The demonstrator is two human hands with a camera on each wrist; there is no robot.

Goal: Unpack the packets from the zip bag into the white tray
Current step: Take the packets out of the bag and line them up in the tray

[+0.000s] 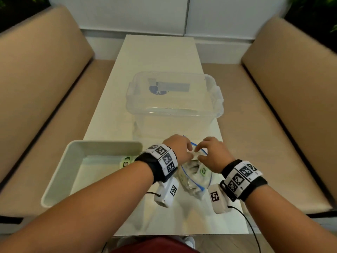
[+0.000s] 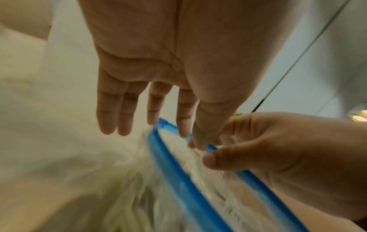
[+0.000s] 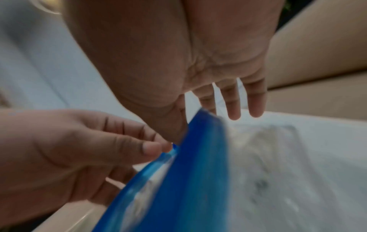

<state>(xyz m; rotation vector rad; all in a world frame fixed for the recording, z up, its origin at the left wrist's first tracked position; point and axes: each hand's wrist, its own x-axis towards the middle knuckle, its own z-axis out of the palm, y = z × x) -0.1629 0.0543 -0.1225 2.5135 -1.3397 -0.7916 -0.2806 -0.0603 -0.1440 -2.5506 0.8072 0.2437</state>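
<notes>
A clear zip bag (image 1: 193,178) with a blue zip rim lies on the table in front of me, with packets (image 1: 202,170) inside it. My left hand (image 1: 188,152) pinches one lip of the rim between thumb and forefinger, its other fingers straight. Facing it, my right hand (image 1: 200,153) pinches the opposite lip. In the left wrist view the blue rim (image 2: 178,180) gapes between the two lips. The right wrist view shows the same rim (image 3: 188,180), blurred. The white tray (image 1: 73,152) stands to the left and holds a few packets (image 1: 126,161) near its right wall.
A clear plastic storage box (image 1: 173,106) with a clipped lid stands just behind the bag on the narrow white table (image 1: 158,57). Beige benches (image 1: 45,88) run along both sides. Cables from the wrist cameras trail near the table's front edge.
</notes>
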